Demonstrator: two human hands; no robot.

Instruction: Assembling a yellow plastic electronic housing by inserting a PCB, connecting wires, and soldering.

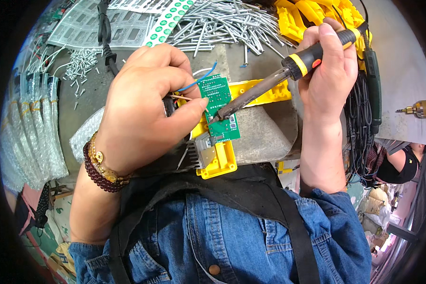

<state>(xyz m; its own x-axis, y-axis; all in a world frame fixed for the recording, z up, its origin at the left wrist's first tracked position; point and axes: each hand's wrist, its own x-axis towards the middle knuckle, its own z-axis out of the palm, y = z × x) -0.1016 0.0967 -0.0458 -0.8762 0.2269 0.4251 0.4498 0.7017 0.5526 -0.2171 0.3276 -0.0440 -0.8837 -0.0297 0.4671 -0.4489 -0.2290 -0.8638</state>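
Note:
My right hand is closed round the black and yellow handle of a soldering iron. Its dark tip touches or nearly touches the face of a green circuit board. My left hand pinches a thin wire at the board's left edge, thumb and fingers together; its other fingertips are hidden. A blue wire sticks up past those fingers. A finned metal heat sink is at the board's lower end. Beneath lies a yellow plastic housing, one arm reaching right.
Long screws lie heaped at the back, small screws at the left. Yellow plastic parts are piled back right. Bubble-wrapped pieces line the left side. Black cables hang at the right, near an electric screwdriver. Another person's arm shows far right.

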